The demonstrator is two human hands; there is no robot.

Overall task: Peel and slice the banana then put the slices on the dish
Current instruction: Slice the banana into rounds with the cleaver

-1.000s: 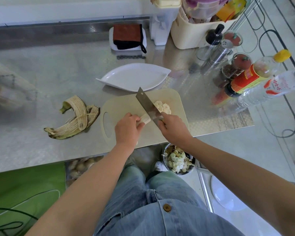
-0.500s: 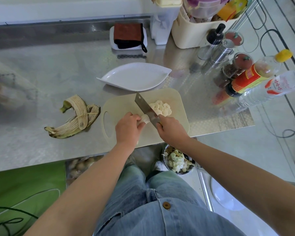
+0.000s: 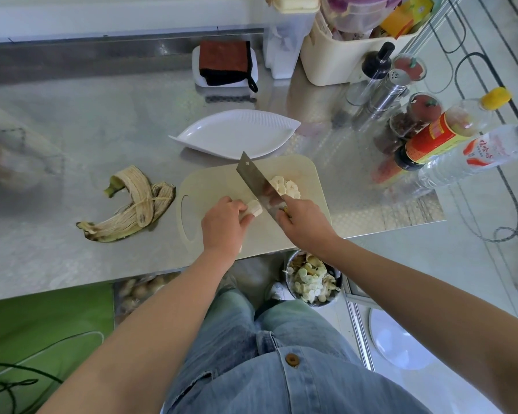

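A short stub of peeled banana (image 3: 254, 208) lies on the cream cutting board (image 3: 307, 174); my left hand (image 3: 224, 225) holds its near end with curled fingers. My right hand (image 3: 304, 224) grips the handle of a cleaver (image 3: 256, 182), whose blade stands just right of the stub's cut face. A pile of banana slices (image 3: 285, 186) sits on the board behind the blade. The white leaf-shaped dish (image 3: 237, 133) lies bare just beyond the board.
The banana peel (image 3: 132, 204) lies left of the board. Bottles, spice jars and a shaker (image 3: 431, 127) crowd the right side; a cream bin (image 3: 335, 55) and folded cloth (image 3: 225, 62) stand at the back. A bowl of scraps (image 3: 311, 279) sits below the table edge.
The cleaver cut down through the banana, then rose and tilted again. The stub in my left hand has become shorter and the slice pile has grown.
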